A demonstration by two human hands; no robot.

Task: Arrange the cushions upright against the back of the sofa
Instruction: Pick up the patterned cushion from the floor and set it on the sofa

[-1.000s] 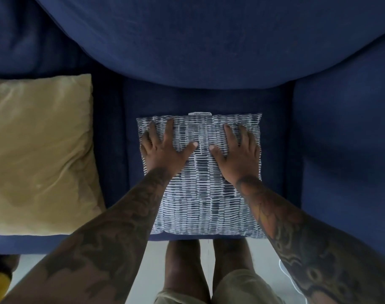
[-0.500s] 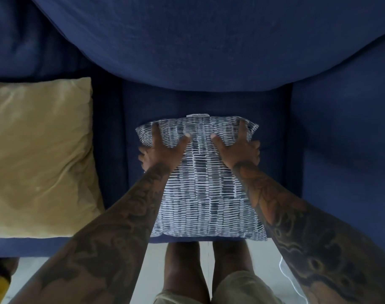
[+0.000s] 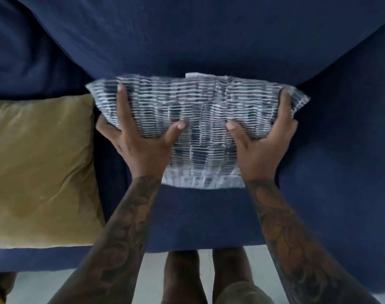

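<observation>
A second ago the cushion (image 3: 200, 128) lay flat under spread palms; now both hands, left (image 3: 141, 145) and right (image 3: 261, 145), have closed on its sides and tipped it up, its top edge at the sofa back (image 3: 187, 40). I'd seat its base deep before letting go. A white tag (image 3: 205, 75) shows, too blurred to read. The yellow cushion (image 3: 40, 172) lies flat.
</observation>
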